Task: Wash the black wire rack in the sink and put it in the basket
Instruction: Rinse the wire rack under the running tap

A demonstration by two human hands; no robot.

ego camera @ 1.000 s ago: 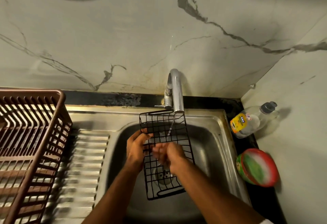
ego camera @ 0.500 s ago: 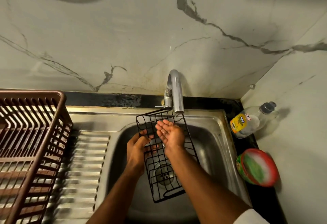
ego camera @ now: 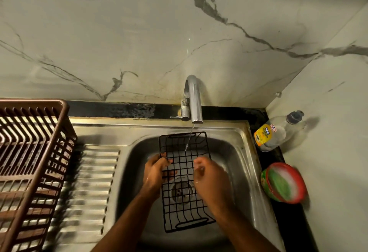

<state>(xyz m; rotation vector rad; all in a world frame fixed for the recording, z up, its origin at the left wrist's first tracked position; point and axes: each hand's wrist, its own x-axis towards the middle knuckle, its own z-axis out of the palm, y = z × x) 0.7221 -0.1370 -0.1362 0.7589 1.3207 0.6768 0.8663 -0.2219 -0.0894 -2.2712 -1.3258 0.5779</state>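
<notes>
A black wire-grid rack [ego camera: 184, 182], gripped by the left hand [ego camera: 154, 172], right hand [ego camera: 209, 178] blurred, grip unclear, over the steel sink [ego camera: 239, 162].

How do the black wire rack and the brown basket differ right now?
The black wire rack is thin metal grid, nearly flat with upturned ends; the brown basket is deep, with slatted plastic-looking walls. The rack is held over the sink bowl under the tap's thin stream, gripped by the left hand; the basket sits untouched on the drainboard at the left. The rack looks smaller. Both are open lattices that let water drain.
</notes>
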